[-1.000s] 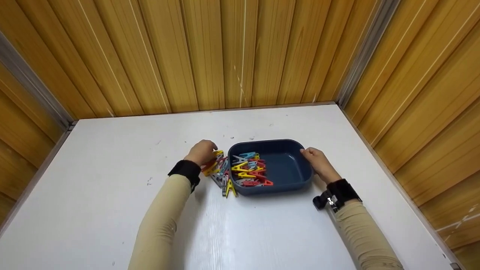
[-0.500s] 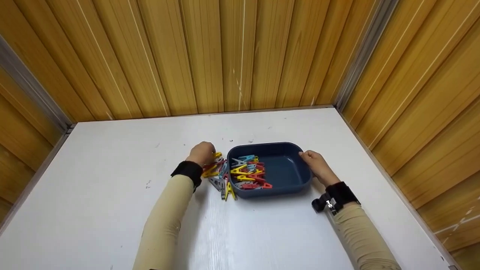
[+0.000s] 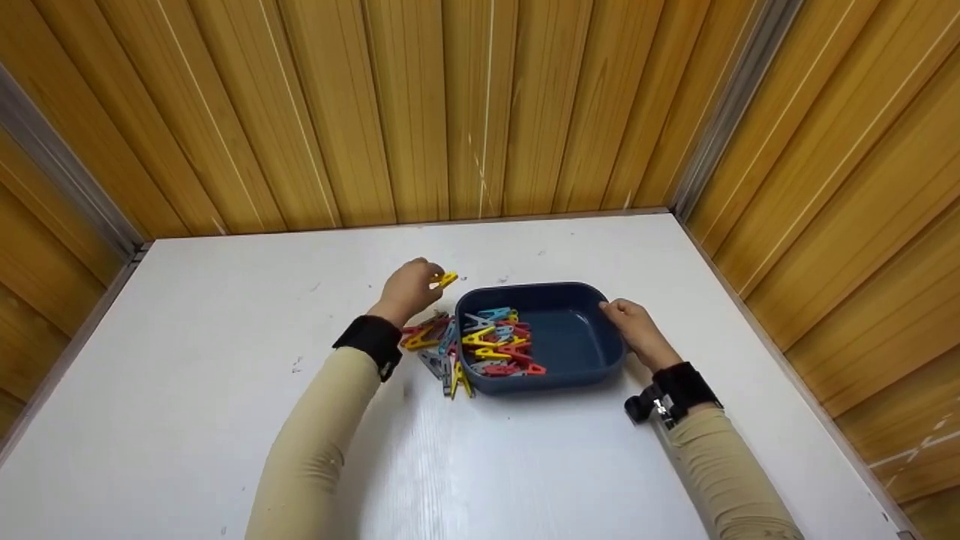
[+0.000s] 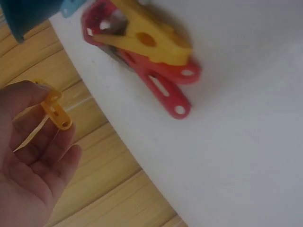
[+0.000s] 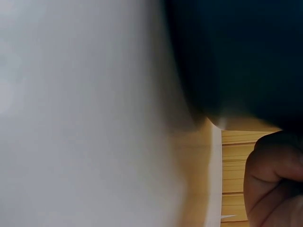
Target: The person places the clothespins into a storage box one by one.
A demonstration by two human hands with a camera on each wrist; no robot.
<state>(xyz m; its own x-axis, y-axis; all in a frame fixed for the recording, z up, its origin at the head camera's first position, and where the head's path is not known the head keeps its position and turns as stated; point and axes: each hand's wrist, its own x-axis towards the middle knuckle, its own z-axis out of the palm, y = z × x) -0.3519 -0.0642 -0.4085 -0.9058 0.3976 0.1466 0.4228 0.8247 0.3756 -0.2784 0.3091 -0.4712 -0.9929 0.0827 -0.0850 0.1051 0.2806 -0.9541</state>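
Note:
My left hand [image 3: 409, 289] pinches a yellow clothespin [image 3: 448, 280] between thumb and fingers, just off the far left corner of a dark blue tray [image 3: 574, 379]. The left wrist view shows the same clothespin [image 4: 57, 111] held at the fingertips. My right hand [image 3: 636, 330] grips the tray's right rim, thumb over the edge; its fingers are partly hidden behind the wall. Inside the tray, yellow, red, blue and grey clothespins [image 3: 499, 351] lie along the left side. A loose pile of clothespins [image 3: 431, 337] rests on the table against the tray's left outer wall, partly below my left hand.
The white table [image 3: 187, 360] carries everything. Wood-patterned panels [image 3: 420, 112] rise along its back edge and right side. Black straps with small cameras sit on both wrists, the right camera [image 3: 639, 407] jutting out toward the tray's near side.
My left hand has risen from the pile and moved away from me, with a yellow clothespin in its fingers. The right hand keeps its grip on the tray, which stays in place.

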